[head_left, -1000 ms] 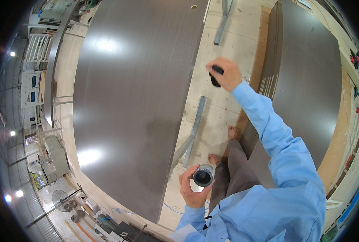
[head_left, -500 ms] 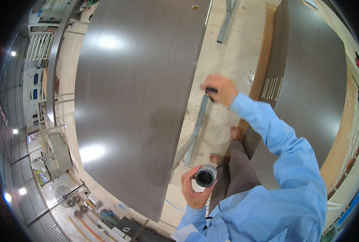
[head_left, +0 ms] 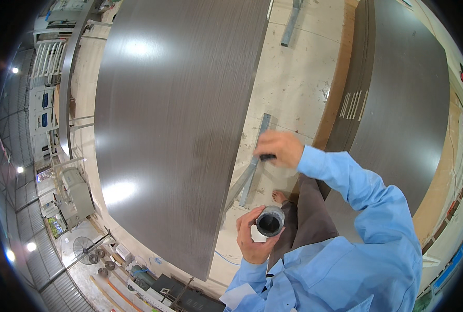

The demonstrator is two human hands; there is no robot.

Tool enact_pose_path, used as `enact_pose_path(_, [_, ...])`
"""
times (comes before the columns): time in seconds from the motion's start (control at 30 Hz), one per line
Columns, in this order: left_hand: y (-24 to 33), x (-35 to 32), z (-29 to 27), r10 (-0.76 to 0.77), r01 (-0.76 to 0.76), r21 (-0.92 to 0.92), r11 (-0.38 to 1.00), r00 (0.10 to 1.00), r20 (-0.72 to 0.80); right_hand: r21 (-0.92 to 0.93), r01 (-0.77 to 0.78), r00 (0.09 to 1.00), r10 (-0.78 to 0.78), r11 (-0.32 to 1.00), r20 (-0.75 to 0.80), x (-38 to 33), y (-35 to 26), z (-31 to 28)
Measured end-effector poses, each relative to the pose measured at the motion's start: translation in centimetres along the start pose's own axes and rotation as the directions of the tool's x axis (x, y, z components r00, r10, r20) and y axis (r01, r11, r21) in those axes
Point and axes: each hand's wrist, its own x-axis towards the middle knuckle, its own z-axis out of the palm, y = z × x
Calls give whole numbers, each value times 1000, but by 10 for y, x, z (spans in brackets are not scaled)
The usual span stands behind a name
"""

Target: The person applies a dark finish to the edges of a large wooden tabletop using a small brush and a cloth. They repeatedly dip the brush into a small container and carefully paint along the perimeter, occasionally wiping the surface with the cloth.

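Low in the middle of the head view, my left hand (head_left: 249,239) is wrapped round a small round open jar (head_left: 270,222) with a dark inside. Ahead of it and a little to the right, my right hand (head_left: 282,147) is closed on a small black object (head_left: 266,157); motion blur hides its kind. That hand hangs in the air over the floor, apart from the jar. To the left of both hands lies a large dark brown wood-grain panel (head_left: 174,114), which neither hand touches.
A stack of dark panels (head_left: 398,99) stands to the right, with several pale strips (head_left: 354,105) on its side. Metal support legs (head_left: 253,169) rise from the pale floor beside the panel. A pedestal fan (head_left: 83,248) stands at the lower left.
My right hand has come nearer to me and toward the jar, with the black object still in it. The left hand has shifted slightly to the right and up with the jar.
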Motion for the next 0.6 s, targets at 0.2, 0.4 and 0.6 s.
enact_pose_path(0.2, [-5, -11, -7, 14, -14, 25, 1000, 1000, 25, 47, -179, 869, 181, 983, -461, 36, 34, -30])
enact_pose_path(0.4, [-9, -15, -10, 30, -30, -11, 999, 999, 26, -66, -99, 948, 74, 993, -311, 20, 36, -3])
enact_pose_path(0.6, [-16, -26, -19, 24, -24, 9, 1000, 998, 57, 93, -61, 978, 78, 994, -192, -17, -19, 26])
